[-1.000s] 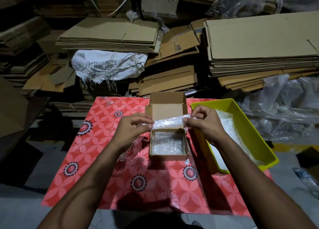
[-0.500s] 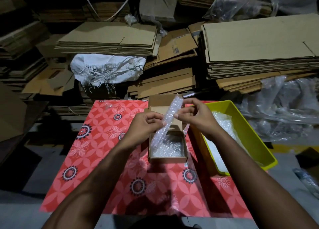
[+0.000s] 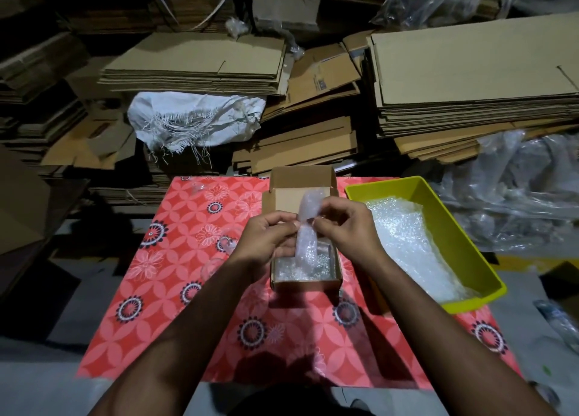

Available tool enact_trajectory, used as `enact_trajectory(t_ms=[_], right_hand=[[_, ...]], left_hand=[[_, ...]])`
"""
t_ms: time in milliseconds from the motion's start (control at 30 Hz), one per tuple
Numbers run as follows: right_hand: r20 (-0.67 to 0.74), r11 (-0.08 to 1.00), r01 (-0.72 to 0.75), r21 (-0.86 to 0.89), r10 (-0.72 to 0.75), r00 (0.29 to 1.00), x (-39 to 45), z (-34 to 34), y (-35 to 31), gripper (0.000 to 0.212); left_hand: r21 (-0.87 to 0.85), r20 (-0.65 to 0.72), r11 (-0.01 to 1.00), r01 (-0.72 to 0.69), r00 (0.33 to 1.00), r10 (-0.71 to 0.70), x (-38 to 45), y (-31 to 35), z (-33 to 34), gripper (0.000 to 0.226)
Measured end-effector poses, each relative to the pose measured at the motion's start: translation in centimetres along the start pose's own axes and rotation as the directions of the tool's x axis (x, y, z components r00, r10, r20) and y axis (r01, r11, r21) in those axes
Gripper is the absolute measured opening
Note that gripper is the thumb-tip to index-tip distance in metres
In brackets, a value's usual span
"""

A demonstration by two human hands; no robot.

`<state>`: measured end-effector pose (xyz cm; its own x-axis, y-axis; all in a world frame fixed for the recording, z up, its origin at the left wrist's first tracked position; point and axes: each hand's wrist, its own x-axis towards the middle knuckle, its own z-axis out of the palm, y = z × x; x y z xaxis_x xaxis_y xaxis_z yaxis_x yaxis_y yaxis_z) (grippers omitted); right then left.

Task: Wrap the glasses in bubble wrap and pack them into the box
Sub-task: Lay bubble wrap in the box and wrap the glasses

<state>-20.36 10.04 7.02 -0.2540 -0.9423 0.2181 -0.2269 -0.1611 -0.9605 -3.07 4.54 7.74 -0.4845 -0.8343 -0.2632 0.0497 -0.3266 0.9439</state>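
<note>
While the bubble-wrapped bundle [image 3: 305, 227] hangs over the small cardboard box [image 3: 305, 277] near the worktop's far edge, both hands pinch it at mid-length: left hand [image 3: 268, 238], right hand [image 3: 341, 227]. Its long axis stands nearly upright, lower end dipping into the box (contents hidden). Better to tip it level and lower gently.

**Wrapped bundle and packing box**

Bubble-wrapped bundle [image 3: 305, 227]: slim, translucent, roughly upright, its lower end dipping into the box; contents not discernible through the wrap. Box [image 3: 303, 282]: small brown cardboard carton, lid flap raised at the far side, floor lined with bubble wrap, standing on the red patterned mat beside the yellow tray.
</note>
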Motion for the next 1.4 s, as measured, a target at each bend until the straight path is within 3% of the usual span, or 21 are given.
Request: enact_trajectory(t_ms=[167, 333, 467, 567, 700, 767, 867, 967, 1100, 1300, 1400], right_hand=[[-0.033, 0.96, 0.206, -0.19, -0.216, 0.976, -0.1, 0.9, 0.6, 0.026], [0.032, 0.929, 0.276, -0.247, -0.277, 0.96, -0.4, 1.9, 0.5, 0.024], [0.001, 0.993, 0.056, -0.101, -0.057, 0.998, -1.3, 3.4, 0.8, 0.026], [0.087, 0.993, -0.118, 0.008, 0.117, 0.989, -2.2, 5.5, 0.7, 0.029], [0.161, 0.988, -0.145, -0.045, 0.15, 0.975, -2.8, 9.1, 0.9, 0.02], [0.133, 0.977, -0.206, -0.049, 0.21, 0.969, -2.4, 10.6, 1.9, 0.016], [0.066, 0.951, -0.231, -0.206, 0.249, 0.966, -0.9, 12.3, 3.8, 0.018], [0.13, 0.889, -0.118, -0.443, 0.194, 0.972, 0.7, 14.2, 4.6, 0.017], [0.318, 0.771, 0.088, -0.63, 0.153, 0.935, 2.1, 18.4, 4.6, 0.026], [0.457, 0.575, 0.258, -0.776, 0.233, 0.858, 2.9, 23.2, 5.8, 0.03], [0.485, 0.456, 0.322, -0.83, 0.303, 0.821, 3.5, 24.2, 5.7, 0.015]], left_hand=[[-0.105, 0.033, 0.992, 0.063, 0.998, -0.06, -0.6, 0.1, -0.7, 0.03], [-0.08, -0.015, 0.995, 0.052, 0.998, -0.054, -1.1, -0.8, -2.2, 0.032], [-0.213, -0.114, 0.977, 0.01, 0.993, -0.035, -1.9, -2.0, -3.4, 0.041], [-0.268, -0.191, 0.963, -0.033, 0.981, -0.02, -2.7, -3.2, -4.8, 0.039], [-0.147, -0.255, 0.988, -0.056, 0.967, 0.017, -3.8, -5.2, -7.6, 0.043], [-0.094, -0.289, 0.994, -0.057, 0.957, 0.027, -4.3, -5.8, -9.7, 0.049], [0.039, -0.413, 0.997, -0.069, 0.907, 0.079, -4.9, -7.3, -14.6, 0.064], [0.269, -0.465, 0.963, -0.011, 0.874, 0.14, -5.3, -9.6, -19.1, 0.078], [0.47, -0.366, 0.881, 0.059, 0.921, 0.134, -3.7, -12.5, -21.4, 0.081], [0.491, -0.256, 0.871, -0.006, 0.955, 0.151, -0.1, -14.8, -21.8, 0.081], [0.472, -0.238, 0.881, -0.025, 0.959, 0.155, 0.7, -15.4, -22.1, 0.075]])
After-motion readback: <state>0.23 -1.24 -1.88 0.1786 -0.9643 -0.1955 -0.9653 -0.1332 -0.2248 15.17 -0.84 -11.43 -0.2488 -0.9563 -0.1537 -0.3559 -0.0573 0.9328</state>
